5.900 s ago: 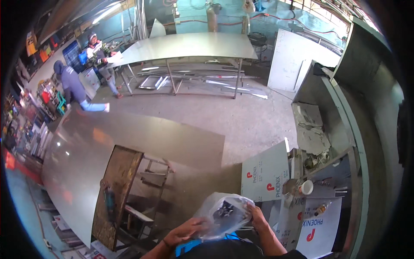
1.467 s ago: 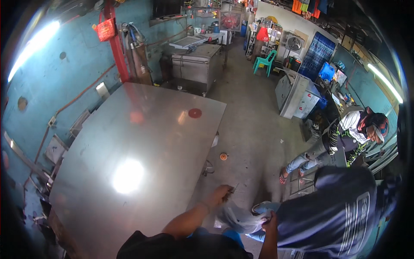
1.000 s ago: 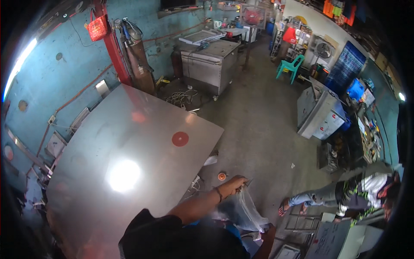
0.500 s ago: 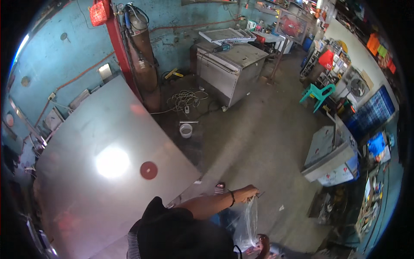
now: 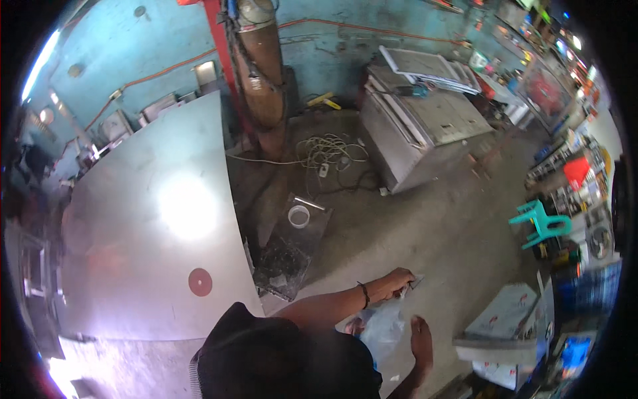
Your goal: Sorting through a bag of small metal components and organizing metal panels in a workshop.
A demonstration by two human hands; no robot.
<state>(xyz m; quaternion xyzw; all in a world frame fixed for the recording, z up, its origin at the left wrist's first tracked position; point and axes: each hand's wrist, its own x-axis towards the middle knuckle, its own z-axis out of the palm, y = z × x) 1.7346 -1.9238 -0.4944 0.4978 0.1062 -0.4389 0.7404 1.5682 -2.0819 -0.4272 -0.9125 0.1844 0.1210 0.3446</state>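
Note:
My left hand point(image 5: 395, 282), with a dark band on its wrist, is stretched out in front of me over the floor. It is closed on the top of a clear plastic bag point(image 5: 384, 330), which hangs down below it. A small, thin, flat piece point(image 5: 417, 281) sticks out past its fingertips; what it is I cannot make out. My right hand point(image 5: 420, 338) is raised beside the bag, apart from it. Its fingers look stretched out, and nothing shows in them. Left of my arm, a round reddish-brown disc point(image 5: 200, 282) lies on a large shiny metal sheet point(image 5: 133, 219).
A white tub point(image 5: 299, 216) and a tangled cable point(image 5: 332, 151) lie on the floor ahead. Beyond stand a gas cylinder point(image 5: 262, 86) and a metal cabinet point(image 5: 425, 126). At right are a green plastic stool point(image 5: 541, 223) and a metal box-like piece point(image 5: 502, 326).
The view has turned, so the surroundings sit differently. My right hand has come up from the bag's lower end to beside it. My left hand keeps its hold on the bag's top.

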